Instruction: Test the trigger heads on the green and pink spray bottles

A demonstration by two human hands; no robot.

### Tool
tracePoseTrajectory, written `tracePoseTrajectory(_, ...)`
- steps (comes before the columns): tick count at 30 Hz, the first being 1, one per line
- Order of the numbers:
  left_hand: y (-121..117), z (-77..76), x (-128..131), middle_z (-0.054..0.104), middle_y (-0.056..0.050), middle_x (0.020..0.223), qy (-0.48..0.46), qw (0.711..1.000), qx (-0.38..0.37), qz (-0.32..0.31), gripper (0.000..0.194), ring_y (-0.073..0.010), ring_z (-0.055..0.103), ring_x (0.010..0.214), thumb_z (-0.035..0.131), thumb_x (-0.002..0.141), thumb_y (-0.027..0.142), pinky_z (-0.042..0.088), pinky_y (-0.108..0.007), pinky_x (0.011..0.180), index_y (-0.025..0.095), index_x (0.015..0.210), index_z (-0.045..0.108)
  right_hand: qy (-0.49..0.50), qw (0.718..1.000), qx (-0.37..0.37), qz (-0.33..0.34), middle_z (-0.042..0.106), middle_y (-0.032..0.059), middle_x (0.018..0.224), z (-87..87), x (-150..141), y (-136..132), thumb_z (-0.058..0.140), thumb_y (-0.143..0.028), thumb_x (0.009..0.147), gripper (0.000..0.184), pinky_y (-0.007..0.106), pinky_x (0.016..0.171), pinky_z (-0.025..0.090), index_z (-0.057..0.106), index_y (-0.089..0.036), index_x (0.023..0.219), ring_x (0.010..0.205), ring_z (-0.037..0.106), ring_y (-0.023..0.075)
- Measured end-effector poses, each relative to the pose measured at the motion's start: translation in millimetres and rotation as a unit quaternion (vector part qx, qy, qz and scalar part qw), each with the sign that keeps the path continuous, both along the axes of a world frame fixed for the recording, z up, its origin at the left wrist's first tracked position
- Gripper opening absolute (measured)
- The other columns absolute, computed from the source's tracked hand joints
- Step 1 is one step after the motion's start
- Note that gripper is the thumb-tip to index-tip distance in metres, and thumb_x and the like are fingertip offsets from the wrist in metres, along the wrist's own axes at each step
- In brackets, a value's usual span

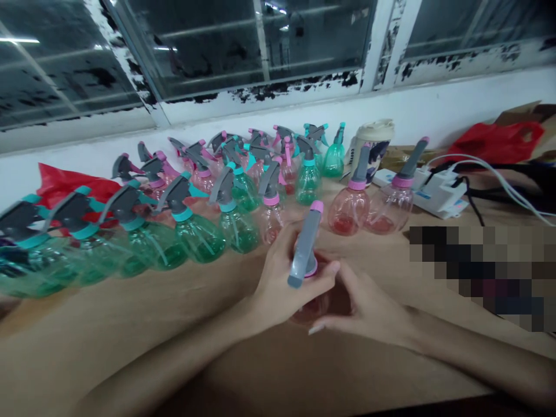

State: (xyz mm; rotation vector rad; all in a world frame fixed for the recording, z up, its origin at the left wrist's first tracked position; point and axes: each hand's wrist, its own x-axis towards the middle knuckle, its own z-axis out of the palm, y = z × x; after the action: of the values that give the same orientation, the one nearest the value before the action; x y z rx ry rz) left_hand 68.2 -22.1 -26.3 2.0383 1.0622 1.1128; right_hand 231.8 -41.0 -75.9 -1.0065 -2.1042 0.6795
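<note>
A pink spray bottle (309,310) with a grey trigger head stands in front of me at the table's middle. Around its neck, just under the head, my left hand (278,284) is closed. My right hand (369,307) curves about the bottle's right side, its thumb low at the front and its fingers reaching behind; a gap shows between palm and bottle. Part of the bottle's body is hidden by both hands. Just beyond them are a pink-collared spray bottle (271,217) and, to the right, two more: a nearer bottle (348,211) and its neighbour (393,205).
Green spray bottles (200,237) line the left side, with several pink and green ones behind. A coffee cup (371,147), a power strip (441,188) with cables, and a red bag (497,142) stand back right. Another red bag (76,188) lies left, below the windows.
</note>
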Motion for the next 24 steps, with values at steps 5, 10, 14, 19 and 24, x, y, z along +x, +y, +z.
tracePoseTrajectory(5,-3.2,5.5,18.5,0.054,-0.008,0.118,-0.022,0.999,0.016,-0.044,0.055,-0.0205,0.054,0.107,0.067,0.071,0.02,0.041,-0.038,0.099,0.019,0.121,0.043,0.0,0.997,0.058,-0.044,0.056,0.0114,0.12,9.8,-0.4,-7.8,0.068,-0.05,0.071,0.069,0.045,0.086,0.048,0.037,-0.022,0.126,0.108,0.056,0.0281)
tracePoseTrajectory(10,-4.3,-10.3,7.9,0.04,-0.015,0.136,0.009,0.996,0.023,-0.083,0.067,-0.0272,0.039,0.126,0.062,0.077,0.033,0.03,-0.048,0.107,0.017,0.133,0.029,-0.03,0.994,0.065,-0.084,0.061,0.0101,0.11,11.0,18.3,-4.4,0.066,-0.051,0.072,0.058,0.045,0.081,0.049,0.041,-0.022,0.114,0.101,0.058,0.0278)
tracePoseTrajectory(14,-11.2,-36.8,-16.1,0.036,-0.014,0.14,0.082,0.994,0.03,-0.061,0.066,-0.0275,0.032,0.131,0.059,0.081,0.031,0.025,-0.05,0.11,0.018,0.135,0.025,-0.085,0.985,0.082,-0.123,0.062,0.0112,0.105,23.4,29.3,8.1,0.061,-0.057,0.074,0.053,0.044,0.079,0.049,0.045,-0.02,0.108,0.098,0.059,0.0287)
tracePoseTrajectory(19,-17.4,-51.4,-38.0,0.049,-0.008,0.131,0.124,0.991,-0.033,0.031,0.036,-0.0216,0.052,0.117,0.05,0.089,0.024,0.046,-0.045,0.096,0.026,0.123,0.039,-0.19,0.952,0.142,-0.192,0.062,0.0141,0.1,37.4,26.2,31.4,0.053,-0.067,0.074,0.057,0.047,0.076,0.048,0.053,-0.017,0.102,0.096,0.059,0.0333)
tracePoseTrajectory(24,-12.4,-51.6,-39.5,0.062,-0.005,0.116,0.18,0.983,0.004,0.022,0.022,-0.0231,0.055,0.112,0.051,0.086,0.016,0.042,-0.051,0.098,0.023,0.107,0.053,-0.234,0.939,0.141,-0.211,0.06,0.016,0.105,43.3,15.7,54.1,0.057,-0.062,0.074,0.057,0.049,0.083,0.045,0.053,-0.014,0.106,0.104,0.054,0.0349)
